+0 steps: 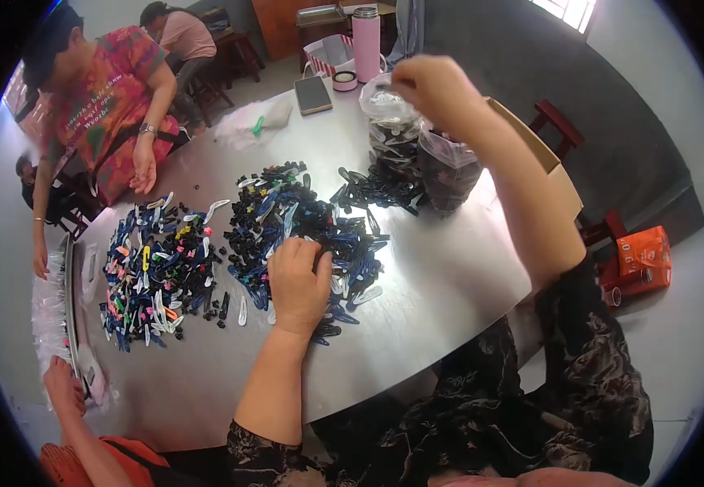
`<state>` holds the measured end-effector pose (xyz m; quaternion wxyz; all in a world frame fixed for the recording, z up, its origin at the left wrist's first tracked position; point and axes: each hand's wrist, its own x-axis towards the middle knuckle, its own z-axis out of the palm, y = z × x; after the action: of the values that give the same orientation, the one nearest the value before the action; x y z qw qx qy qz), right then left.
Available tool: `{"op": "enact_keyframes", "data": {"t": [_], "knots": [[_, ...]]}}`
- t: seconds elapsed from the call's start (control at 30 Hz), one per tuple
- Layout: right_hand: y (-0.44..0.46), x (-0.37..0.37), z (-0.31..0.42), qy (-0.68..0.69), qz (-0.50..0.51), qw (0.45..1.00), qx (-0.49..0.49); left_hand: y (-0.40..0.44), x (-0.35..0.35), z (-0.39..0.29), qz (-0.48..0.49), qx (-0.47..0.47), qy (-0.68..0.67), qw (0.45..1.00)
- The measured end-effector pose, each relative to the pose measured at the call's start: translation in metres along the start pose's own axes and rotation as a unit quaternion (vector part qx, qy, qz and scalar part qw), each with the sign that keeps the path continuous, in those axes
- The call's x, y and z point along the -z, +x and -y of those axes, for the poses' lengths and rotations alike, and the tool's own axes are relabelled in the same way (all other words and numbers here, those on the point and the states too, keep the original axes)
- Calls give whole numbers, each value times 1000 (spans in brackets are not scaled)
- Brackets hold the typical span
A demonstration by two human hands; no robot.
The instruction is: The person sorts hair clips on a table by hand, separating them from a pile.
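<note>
My left hand (298, 280) rests on the near edge of a large pile of dark hair clips (287, 215), fingers bent down among them; whatever lies under the fingertips is hidden. My right hand (433, 85) is raised over an open clear plastic bag (393, 130) filled with clips. Its fingers are curled together, and I cannot make out anything between them. A second filled bag (449, 170) stands right beside the first. Loose dark clips (380, 191) lie at the foot of the bags.
Mixed coloured clips (153, 276) form another pile at the left. A co-worker in a patterned shirt (108, 105) stands across the table (384, 349); another's hand (64, 385) is at lower left. A phone (313, 95), pink bottle (366, 45) and cardboard box (559, 191) are farther back.
</note>
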<state>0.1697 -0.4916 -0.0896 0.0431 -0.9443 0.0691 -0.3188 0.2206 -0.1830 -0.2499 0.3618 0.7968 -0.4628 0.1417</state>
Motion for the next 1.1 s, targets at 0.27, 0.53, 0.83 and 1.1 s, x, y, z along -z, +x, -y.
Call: {"op": "enact_keyframes", "data": {"t": [0.27,0.53,0.83,1.1], "knots": [[36,-1,-38,-9,72,990,-125,-2,-3,3,-3,-3,1,1000],[-30,-3,36,62,43,997,-22,-2,-2,2,2,3,3,1000],[-100,-83,44,72,259,963,-35,0,-2,3,-1,-9,2,1000],[-115,-102,41,171,180,969,13,2,1,-1,11,6,4,1000]]}}
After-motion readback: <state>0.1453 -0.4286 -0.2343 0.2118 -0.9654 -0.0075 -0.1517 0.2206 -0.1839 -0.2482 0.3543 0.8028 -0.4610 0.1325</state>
